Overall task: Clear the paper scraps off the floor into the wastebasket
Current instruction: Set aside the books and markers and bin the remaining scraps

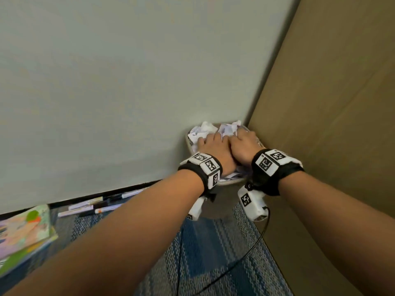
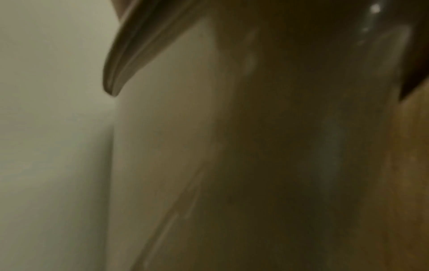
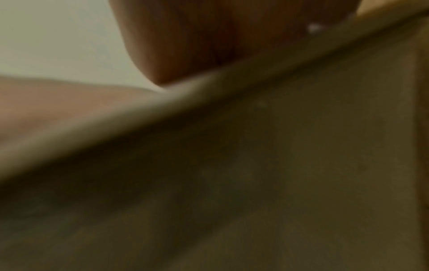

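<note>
A beige wastebasket (image 1: 231,181) stands in the corner where the pale wall meets a brown panel. It is heaped to the brim with crumpled white paper (image 1: 203,129). My left hand (image 1: 210,146) and right hand (image 1: 243,144) lie side by side on top of the heap and press on it, the fingers spread over the paper. Neither hand grips a separate scrap that I can see. The left wrist view is a blur of the wastebasket wall (image 2: 185,146) seen close up. The right wrist view shows its rim (image 3: 209,88) under my palm.
Several markers (image 1: 100,205) lie on the blue carpet (image 1: 213,253) along the wall's base at the left. A stack of colourful books (image 1: 23,231) sits at the far left. The brown panel (image 1: 331,103) closes off the right. A black cable (image 1: 245,257) hangs from my right wrist.
</note>
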A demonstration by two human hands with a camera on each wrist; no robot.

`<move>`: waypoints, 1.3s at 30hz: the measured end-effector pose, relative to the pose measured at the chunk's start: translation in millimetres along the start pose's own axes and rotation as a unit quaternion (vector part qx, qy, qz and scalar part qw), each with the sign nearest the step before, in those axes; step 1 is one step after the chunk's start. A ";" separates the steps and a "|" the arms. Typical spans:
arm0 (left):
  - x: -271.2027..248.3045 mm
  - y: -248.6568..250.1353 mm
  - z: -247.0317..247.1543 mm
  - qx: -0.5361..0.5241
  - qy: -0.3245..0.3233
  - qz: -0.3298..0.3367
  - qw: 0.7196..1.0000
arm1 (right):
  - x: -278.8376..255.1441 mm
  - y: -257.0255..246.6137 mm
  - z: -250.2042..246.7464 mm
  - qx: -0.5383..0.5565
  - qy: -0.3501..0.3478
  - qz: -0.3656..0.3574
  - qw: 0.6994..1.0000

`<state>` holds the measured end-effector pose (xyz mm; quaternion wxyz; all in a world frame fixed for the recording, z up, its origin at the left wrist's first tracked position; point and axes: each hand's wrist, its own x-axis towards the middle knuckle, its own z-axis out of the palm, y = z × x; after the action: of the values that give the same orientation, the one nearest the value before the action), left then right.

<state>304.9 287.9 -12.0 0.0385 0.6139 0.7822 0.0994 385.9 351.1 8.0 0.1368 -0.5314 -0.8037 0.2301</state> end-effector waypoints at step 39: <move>-30.1 -71.4 -90.1 -0.273 0.241 -0.018 0.931 | -19.0 -109.0 -27.6 0.071 0.149 -0.130 0.978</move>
<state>227.8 232.8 59.7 0.0170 0.5230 0.7216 0.4532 320.0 304.0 88.3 0.3209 -0.4398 -0.8181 0.1852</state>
